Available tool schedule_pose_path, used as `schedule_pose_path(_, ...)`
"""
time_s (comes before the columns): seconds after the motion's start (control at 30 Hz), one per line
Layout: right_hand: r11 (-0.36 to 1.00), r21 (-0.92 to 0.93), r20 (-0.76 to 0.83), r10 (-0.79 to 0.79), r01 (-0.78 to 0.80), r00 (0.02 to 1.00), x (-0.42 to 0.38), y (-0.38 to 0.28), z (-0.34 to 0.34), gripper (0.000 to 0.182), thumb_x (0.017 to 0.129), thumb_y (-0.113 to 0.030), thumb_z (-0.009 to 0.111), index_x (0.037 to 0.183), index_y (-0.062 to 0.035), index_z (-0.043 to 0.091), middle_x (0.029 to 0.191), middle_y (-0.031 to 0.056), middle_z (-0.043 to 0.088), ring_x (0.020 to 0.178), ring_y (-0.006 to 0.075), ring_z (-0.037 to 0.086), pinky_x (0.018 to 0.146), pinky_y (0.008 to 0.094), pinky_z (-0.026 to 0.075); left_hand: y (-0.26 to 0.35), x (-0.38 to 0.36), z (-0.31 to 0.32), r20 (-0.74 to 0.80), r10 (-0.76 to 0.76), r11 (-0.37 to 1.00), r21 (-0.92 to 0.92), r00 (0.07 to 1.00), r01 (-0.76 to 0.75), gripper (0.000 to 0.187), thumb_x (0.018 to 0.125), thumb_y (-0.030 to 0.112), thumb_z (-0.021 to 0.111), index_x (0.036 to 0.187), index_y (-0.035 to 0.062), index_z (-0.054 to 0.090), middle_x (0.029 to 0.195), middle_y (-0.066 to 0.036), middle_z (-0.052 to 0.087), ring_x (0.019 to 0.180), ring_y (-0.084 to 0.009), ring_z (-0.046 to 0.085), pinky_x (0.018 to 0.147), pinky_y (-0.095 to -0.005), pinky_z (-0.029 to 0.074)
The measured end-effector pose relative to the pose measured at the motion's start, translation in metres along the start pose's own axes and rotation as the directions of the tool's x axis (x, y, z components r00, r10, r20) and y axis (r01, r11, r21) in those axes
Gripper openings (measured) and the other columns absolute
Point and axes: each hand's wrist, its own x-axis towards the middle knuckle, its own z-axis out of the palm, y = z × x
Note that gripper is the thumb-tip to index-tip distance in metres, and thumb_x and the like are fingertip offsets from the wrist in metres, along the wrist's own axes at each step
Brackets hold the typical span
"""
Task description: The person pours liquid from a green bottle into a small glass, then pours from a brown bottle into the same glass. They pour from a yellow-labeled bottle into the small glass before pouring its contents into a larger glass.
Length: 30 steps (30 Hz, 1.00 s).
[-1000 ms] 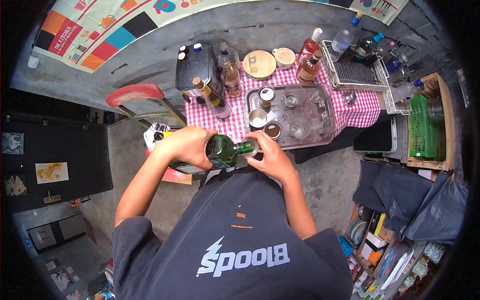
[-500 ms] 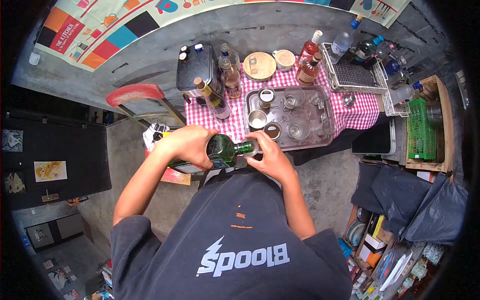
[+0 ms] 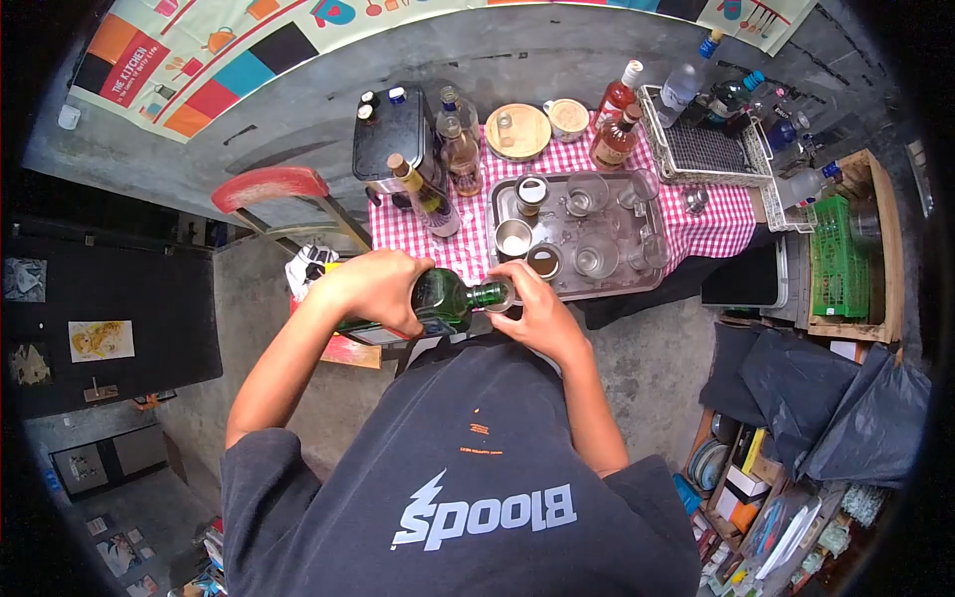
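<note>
You're in what looks like a drinks corner of a kitchen or home bar, set in a bare room with a grey wall and grey floor. The banner above you reads "THE KITCHEN" and shows printed cookware. A checked cloth covers your surface, with bottles, a tray of glasses and a wire rack. Pictures on a dark panel and stacked plates make it look lived-in.
</note>
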Motion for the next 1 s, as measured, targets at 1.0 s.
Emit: schedule_pose_path(1.0, 0.983, 0.122, -0.024, 0.144, -0.14, 0.989, 0.049, -0.016, 0.028, 0.053, 0.075, -0.002, 0.076, 0.124, -0.0033, 0.057, 0.118, 0.0096, 0.061, 0.114, 0.0221, 0.063, 0.1, 0.036, 0.051, -0.08, -0.007, 0.02, -0.258, 0.083, 0.958, -0.245, 0.963, -0.148, 0.06, 0.059, 0.022, 0.086, 0.108, -0.0021, 0.06, 0.082, -0.023, 0.069, 0.081, -0.0402, 0.07, 0.072, -0.0448, 0.054)
